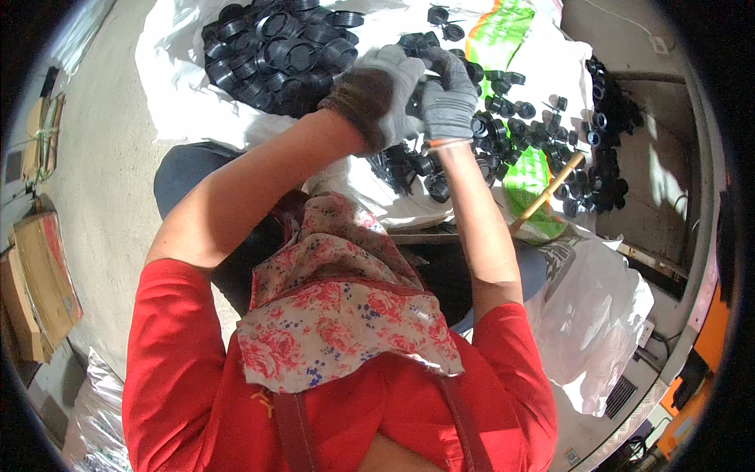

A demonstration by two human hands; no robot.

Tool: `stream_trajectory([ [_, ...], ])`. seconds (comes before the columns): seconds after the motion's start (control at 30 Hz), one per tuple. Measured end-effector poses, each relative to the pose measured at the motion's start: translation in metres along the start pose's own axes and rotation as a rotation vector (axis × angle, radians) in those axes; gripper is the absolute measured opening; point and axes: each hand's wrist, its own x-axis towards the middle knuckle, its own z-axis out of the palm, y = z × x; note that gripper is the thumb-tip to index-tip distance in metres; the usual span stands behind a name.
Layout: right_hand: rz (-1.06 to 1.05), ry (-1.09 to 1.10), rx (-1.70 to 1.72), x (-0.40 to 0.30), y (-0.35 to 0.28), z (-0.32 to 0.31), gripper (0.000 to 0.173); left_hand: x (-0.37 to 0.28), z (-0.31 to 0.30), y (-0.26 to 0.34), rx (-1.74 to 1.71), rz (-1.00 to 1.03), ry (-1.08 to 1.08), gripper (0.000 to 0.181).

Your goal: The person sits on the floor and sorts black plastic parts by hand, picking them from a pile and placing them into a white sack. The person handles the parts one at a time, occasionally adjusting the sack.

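My left hand, in a grey work glove with a dark patch, is blurred by motion at the top centre, fingers curled. Close beside it, my right hand in a grey glove bends its fingers around what looks like a small black plastic part. A thin pale sliver shows between the hands; what it is and which hand holds it is unclear. Under and right of the hands lie many small black plastic caps. Left of them is a heap of larger black threaded plastic rings. Thin black strips lie below my hands.
The parts lie on a white plastic sack with green printing. A wooden stick leans at the right. More black parts pile beyond the sack's right edge. A clear plastic bag hangs lower right. Cardboard stands far left.
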Motion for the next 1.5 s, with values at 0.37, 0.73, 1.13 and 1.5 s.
stream_trajectory([
  [0.37, -0.591, -0.591, -0.494, -0.076, 0.044, 0.046, 0.058, 0.002, -0.009, -0.061, 0.211, 0.176, 0.478, 0.016],
  [0.73, 0.527, -1.195, 0.797, -0.019, -0.009, -0.046, 0.035, -0.02, 0.031, -0.012, -0.201, 0.362, -0.243, 0.059],
  [1.13, -0.494, -0.481, -0.287, -0.014, -0.023, -0.093, 0.062, 0.0, 0.062, -0.056, 0.083, 0.472, -0.144, 0.022],
  [1.5, -0.603, -0.294, -0.651, -0.011, -0.032, -0.097, 0.04, 0.001, 0.019, 0.001, -1.528, -0.474, -0.692, 0.064],
])
